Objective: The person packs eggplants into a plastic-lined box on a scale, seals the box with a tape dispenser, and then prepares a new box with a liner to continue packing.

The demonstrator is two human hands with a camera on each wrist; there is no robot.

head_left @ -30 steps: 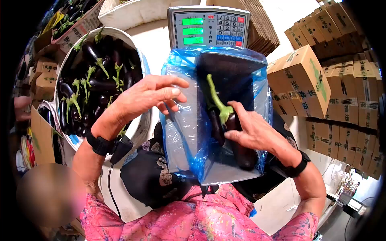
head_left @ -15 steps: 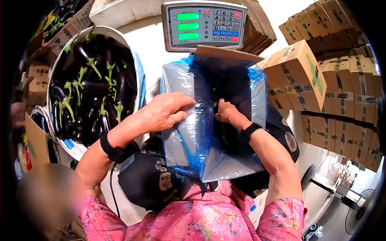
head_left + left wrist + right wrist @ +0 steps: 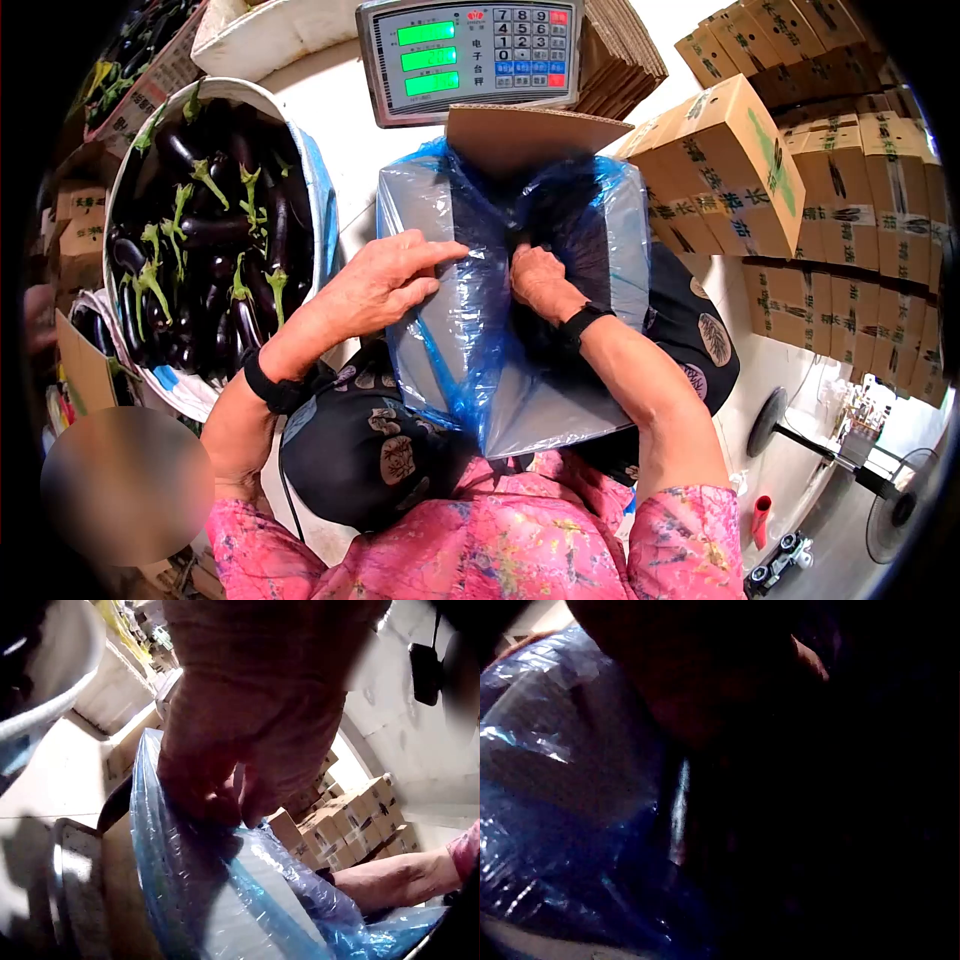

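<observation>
My right hand (image 3: 540, 280) reaches down into a cardboard box (image 3: 520, 140) lined with a blue plastic bag (image 3: 470, 345). Its curled fingers hold an eggplant (image 3: 679, 810), which is mostly lost in the box's dark interior; only a glossy streak shows below the hand in the right wrist view. My left hand (image 3: 375, 285) rests over the box's left flap, index finger and thumb extended across the plastic. In the left wrist view the left fingertips touch the bag along the flap's upper edge.
A white tub (image 3: 325, 190) full of eggplants (image 3: 215, 235) stands at the left. Behind the box is a digital scale (image 3: 470, 60) with green displays. One carton (image 3: 715, 165) lies at the right, before several stacked cartons (image 3: 850, 240). A fan (image 3: 895, 510) stands at lower right.
The right hand has carried the eggplant from over the box opening down inside, turning as it went. My left hand has lowered onto the flap. The head view has shifted.
</observation>
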